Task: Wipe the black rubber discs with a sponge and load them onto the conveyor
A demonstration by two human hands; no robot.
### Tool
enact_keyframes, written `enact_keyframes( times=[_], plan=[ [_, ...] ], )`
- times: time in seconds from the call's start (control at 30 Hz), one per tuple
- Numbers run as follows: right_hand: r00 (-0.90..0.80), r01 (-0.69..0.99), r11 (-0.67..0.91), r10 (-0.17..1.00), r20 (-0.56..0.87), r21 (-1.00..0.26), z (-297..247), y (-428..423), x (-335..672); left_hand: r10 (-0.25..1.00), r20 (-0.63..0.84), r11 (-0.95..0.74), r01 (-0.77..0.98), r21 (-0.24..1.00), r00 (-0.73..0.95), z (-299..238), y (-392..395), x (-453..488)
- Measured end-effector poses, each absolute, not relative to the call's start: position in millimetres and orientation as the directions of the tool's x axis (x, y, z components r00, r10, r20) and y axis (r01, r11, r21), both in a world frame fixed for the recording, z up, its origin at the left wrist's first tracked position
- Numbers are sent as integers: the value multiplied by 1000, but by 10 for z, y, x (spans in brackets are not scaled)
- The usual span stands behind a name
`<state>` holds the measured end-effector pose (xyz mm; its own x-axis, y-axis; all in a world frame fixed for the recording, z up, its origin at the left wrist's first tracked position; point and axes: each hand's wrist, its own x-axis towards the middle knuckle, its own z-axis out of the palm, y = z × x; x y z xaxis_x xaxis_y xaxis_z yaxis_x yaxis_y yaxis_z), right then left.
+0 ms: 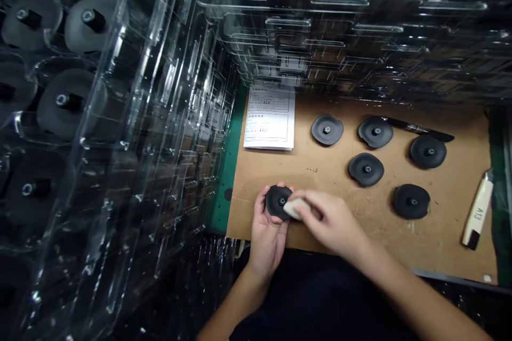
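My left hand [270,226] grips a black round disc [277,200] by its edge, with its short central post facing up. In my right hand [326,218] a small off-white pad [296,208], whose exact kind I cannot make out, is pinched against the disc's right side near the post. Part of the disc is hidden under the pad and fingers. Several similar black discs lie post-up on the cardboard to the right, the nearest being one disc [366,169] and another disc [412,201].
Stacked clear plastic trays [180,90] wall off the left, the top one holding more discs. More clear trays [344,26] rise at the back. On the cardboard sheet [320,170] lie a printed paper [269,128], a black marker [420,129] and a cream utility knife [479,208].
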<state>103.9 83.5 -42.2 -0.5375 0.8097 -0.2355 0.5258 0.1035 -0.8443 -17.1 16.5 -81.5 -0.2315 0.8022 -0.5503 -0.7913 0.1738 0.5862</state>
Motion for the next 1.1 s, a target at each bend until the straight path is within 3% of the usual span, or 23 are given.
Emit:
enact_keyframes(
  times=[0.07,0.2,0.4,0.5,0.63,0.8,0.87,0.97,1.1],
  plan=[
    [-477,561,88,847,-235,-823,-419,808,1032,806,-537,164,-779,606,-248,-815,160,-174],
    [-515,507,134,839,-175,-851,-455,800,1036,826,-535,197,-800,566,-175,-822,170,-193],
    [-314,536,131,948,-53,-834,-368,889,1063,837,-541,295,-762,577,-86,-738,172,-226],
    [-419,401,217,908,32,-890,-96,711,1040,829,-560,367,-752,548,-4,-600,100,-231],
    [-624,381,233,779,-63,-895,165,593,1062,838,-545,354,-749,560,-12,-395,-6,-181],
    [-483,292,379,851,206,-878,273,410,1137,869,-495,356,-702,617,6,-182,-97,-136],
    [-568,229,341,807,159,-912,328,305,1201,862,-507,356,-697,623,-13,-125,-131,-144],
    [-613,298,296,788,56,-908,390,258,1256,859,-512,354,-693,628,-26,-84,-170,-123],
    [-446,278,471,835,322,-837,410,247,1243,886,-461,370,-671,642,48,-29,-216,-78]
  ],
)
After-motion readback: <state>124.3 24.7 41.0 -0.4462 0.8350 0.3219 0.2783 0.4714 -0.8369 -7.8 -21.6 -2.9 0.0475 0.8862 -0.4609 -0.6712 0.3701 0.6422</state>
